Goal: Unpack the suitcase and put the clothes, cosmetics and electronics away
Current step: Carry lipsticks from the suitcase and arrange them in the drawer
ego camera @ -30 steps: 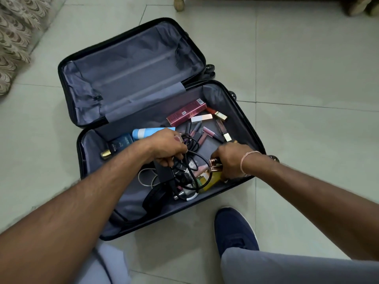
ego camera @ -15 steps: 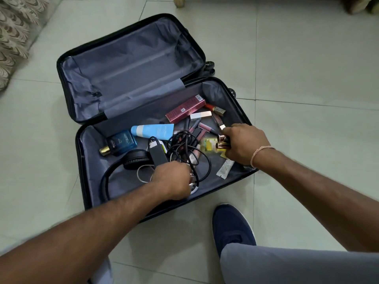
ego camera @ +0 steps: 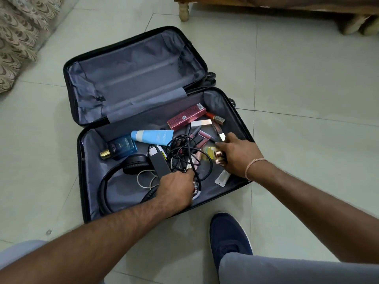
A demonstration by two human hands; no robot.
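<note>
Two rose-gold tubes (ego camera: pixel 219 157) gripped, right hand (ego camera: pixel 239 155)

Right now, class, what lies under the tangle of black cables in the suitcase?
Under the black cables lie pink lipstick tubes and a yellow packet. The left hand covers the tangle's near end.

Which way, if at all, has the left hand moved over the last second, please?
Yes. The left hand has drawn back from the blue tube towards the suitcase's near rim, gripping the black cables. The right hand holds rose-gold tubes.
</note>
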